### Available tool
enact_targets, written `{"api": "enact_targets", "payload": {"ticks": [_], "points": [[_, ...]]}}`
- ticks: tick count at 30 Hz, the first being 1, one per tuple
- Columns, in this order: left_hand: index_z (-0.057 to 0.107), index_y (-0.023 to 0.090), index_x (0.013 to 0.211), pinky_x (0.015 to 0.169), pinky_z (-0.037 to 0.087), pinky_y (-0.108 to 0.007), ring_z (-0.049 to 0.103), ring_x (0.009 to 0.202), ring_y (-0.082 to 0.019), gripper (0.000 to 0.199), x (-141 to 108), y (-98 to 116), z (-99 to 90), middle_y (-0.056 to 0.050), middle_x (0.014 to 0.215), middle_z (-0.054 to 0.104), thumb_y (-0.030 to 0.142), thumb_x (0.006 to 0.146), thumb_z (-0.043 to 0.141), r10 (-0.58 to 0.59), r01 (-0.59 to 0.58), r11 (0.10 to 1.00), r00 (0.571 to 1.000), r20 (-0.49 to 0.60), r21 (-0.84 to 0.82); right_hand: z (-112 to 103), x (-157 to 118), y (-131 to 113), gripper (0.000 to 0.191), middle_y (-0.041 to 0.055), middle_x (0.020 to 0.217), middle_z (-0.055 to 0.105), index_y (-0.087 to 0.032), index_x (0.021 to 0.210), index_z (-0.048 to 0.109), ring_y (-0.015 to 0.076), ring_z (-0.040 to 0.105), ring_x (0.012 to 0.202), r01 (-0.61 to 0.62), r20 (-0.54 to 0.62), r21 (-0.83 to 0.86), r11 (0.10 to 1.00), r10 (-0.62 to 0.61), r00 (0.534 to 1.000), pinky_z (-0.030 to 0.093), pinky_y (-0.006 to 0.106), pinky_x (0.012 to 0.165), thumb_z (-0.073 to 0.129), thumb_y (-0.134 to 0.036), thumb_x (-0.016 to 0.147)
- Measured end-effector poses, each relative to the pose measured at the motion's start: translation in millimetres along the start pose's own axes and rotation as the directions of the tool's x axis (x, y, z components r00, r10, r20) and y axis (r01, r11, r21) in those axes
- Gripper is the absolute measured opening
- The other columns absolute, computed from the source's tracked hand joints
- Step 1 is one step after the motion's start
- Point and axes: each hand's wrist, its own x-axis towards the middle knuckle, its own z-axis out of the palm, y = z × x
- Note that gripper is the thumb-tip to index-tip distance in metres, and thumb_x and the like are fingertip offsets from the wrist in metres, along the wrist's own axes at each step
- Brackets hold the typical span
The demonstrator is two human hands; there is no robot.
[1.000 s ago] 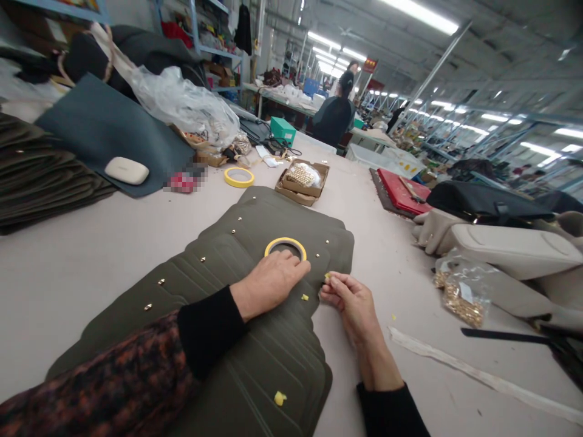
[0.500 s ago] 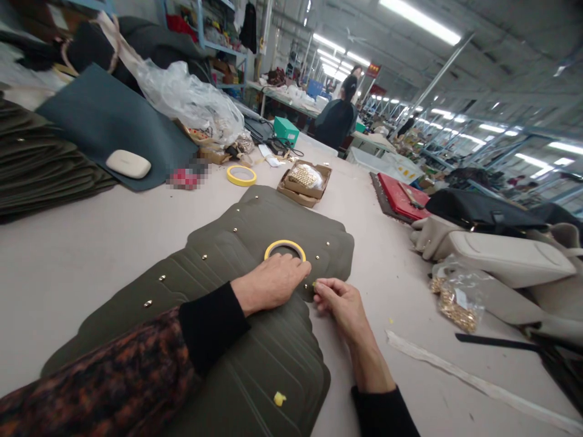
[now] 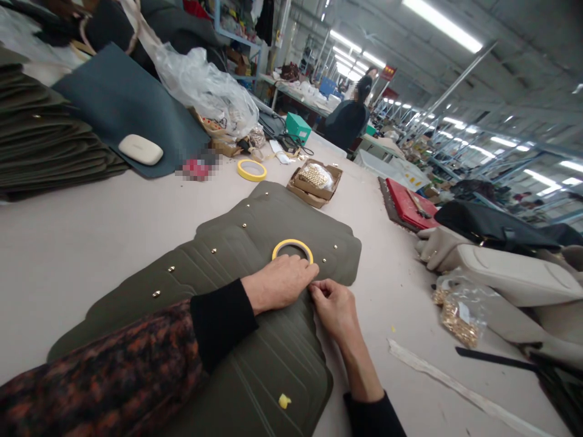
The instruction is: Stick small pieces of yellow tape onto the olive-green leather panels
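A spread stack of dark olive panels with small gold-coloured studs lies in front of me. My left hand is closed over the near edge of a roll of yellow tape, on the upper panels; its fingertips are partly hidden. Close to those fingertips, at the panels' right edge, my right hand is closed in a pinch; whatever is between the fingers is too small to make out. A crumpled bit of yellow tape lies on the lower panels.
Beyond the panels stand a second yellow tape roll and a cardboard box of gold-coloured hardware. Olive pieces are piled left. Pale bags, a bag of gold-coloured parts and a white strip lie right. A person sits farther back.
My right hand has moved in against my left fingertips; the yellow scrap seen at its fingertips before is now out of sight. The whole view has shifted slightly.
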Motion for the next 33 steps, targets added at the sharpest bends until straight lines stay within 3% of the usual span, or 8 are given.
{"api": "enact_targets", "payload": {"ticks": [3, 7, 10, 12, 14, 22, 28, 33], "points": [[0.051, 0.016, 0.098, 0.068, 0.045, -0.034, 0.057, 0.081, -0.023, 0.016, -1, 1, -1.5, -0.009, 0.092, 0.062, 0.012, 0.090, 0.039, -0.004, 0.004, 1.000, 1.000, 0.002, -0.004, 0, 1, 3, 0.018, 0.0021, 0.063, 0.069, -0.018, 0.082, 0.071, 0.0179, 0.063, 0.058, 0.015, 0.004, 0.007, 1.000, -0.015, 1.000, 0.043, 0.027, 0.056, 0.056, -0.027, 0.077], [0.052, 0.016, 0.098, 0.069, 0.045, -0.035, 0.057, 0.083, -0.024, 0.015, -3, 1, -3.1, -0.009, 0.093, 0.062, 0.013, 0.090, 0.039, -0.003, 0.003, 1.000, 1.000, -0.009, -0.004, -5, -4, 12, 0.038, -0.0027, 0.055, 0.063, -0.015, 0.112, 0.060, 0.0160, 0.058, 0.046, -0.047, -0.045, 0.230, 0.972, 0.059, 0.997, 0.044, 0.027, 0.050, 0.055, -0.038, 0.082], [0.051, 0.016, 0.099, 0.070, 0.046, -0.035, 0.058, 0.082, -0.024, 0.017, -1, 1, -4.6, -0.009, 0.093, 0.062, 0.011, 0.089, 0.039, -0.005, 0.005, 1.000, 1.000, -0.024, -0.010, -10, -10, 15, 0.023, 0.0036, 0.075, 0.069, -0.018, 0.091, 0.066, 0.0168, 0.063, 0.065, 0.142, -0.119, 0.168, 0.976, -0.122, 0.985, 0.047, 0.028, 0.062, 0.052, -0.035, 0.085], [0.051, 0.016, 0.099, 0.070, 0.047, -0.035, 0.058, 0.082, -0.024, 0.017, 0, 0, -6.7, -0.009, 0.094, 0.061, 0.010, 0.088, 0.040, -0.015, 0.015, 1.000, 0.999, -0.028, -0.024, -10, -13, 14, 0.019, 0.0047, 0.081, 0.070, -0.019, 0.084, 0.068, 0.0173, 0.064, 0.074, 0.281, -0.070, 0.020, 0.960, -0.279, 0.958, 0.046, 0.028, 0.069, 0.051, -0.028, 0.086], [0.050, 0.016, 0.099, 0.070, 0.047, -0.035, 0.058, 0.082, -0.024, 0.016, 1, 0, -9.6, -0.010, 0.095, 0.061, 0.011, 0.088, 0.040, -0.021, 0.020, 0.999, 0.999, -0.027, -0.044, -7, -13, 12, 0.020, 0.0047, 0.079, 0.069, -0.019, 0.084, 0.069, 0.0174, 0.063, 0.073, 0.334, -0.007, -0.101, 0.937, -0.336, 0.942, 0.045, 0.028, 0.070, 0.049, -0.024, 0.087], [0.051, 0.017, 0.094, 0.069, 0.048, -0.032, 0.059, 0.080, -0.022, 0.012, 2, 0, -15.0, -0.007, 0.089, 0.062, 0.012, 0.088, 0.041, 0.009, -0.012, 0.995, 0.999, -0.035, -0.099, 3, -4, -2, 0.017, 0.0039, 0.073, 0.071, -0.019, 0.072, 0.070, 0.0168, 0.064, 0.065, 0.079, -0.051, -0.233, 0.969, -0.093, 0.994, 0.039, 0.026, 0.061, 0.056, -0.025, 0.081], [0.054, 0.020, 0.101, 0.073, 0.046, -0.026, 0.061, 0.082, -0.017, 0.019, 1, 0, -17.5, -0.002, 0.088, 0.064, 0.013, 0.089, 0.041, 0.015, -0.037, 0.977, 0.995, -0.101, -0.212, -16, -11, -1, 0.023, -0.0003, 0.058, 0.067, -0.019, 0.062, 0.070, 0.0147, 0.060, 0.056, 0.035, 0.193, 0.102, 0.994, -0.054, 0.980, 0.038, 0.023, 0.053, 0.056, -0.026, 0.080], [0.056, 0.020, 0.102, 0.076, 0.046, -0.024, 0.062, 0.084, -0.015, 0.019, 2, 3, -19.1, -0.001, 0.091, 0.065, 0.015, 0.092, 0.041, 0.040, -0.089, 0.952, 0.985, -0.167, -0.293, -23, -19, 4, 0.023, 0.0033, 0.082, 0.072, -0.018, 0.098, 0.070, 0.0159, 0.063, 0.070, 0.108, -0.116, 0.417, 0.903, -0.065, 0.991, 0.049, 0.026, 0.064, 0.057, -0.031, 0.084]]}}
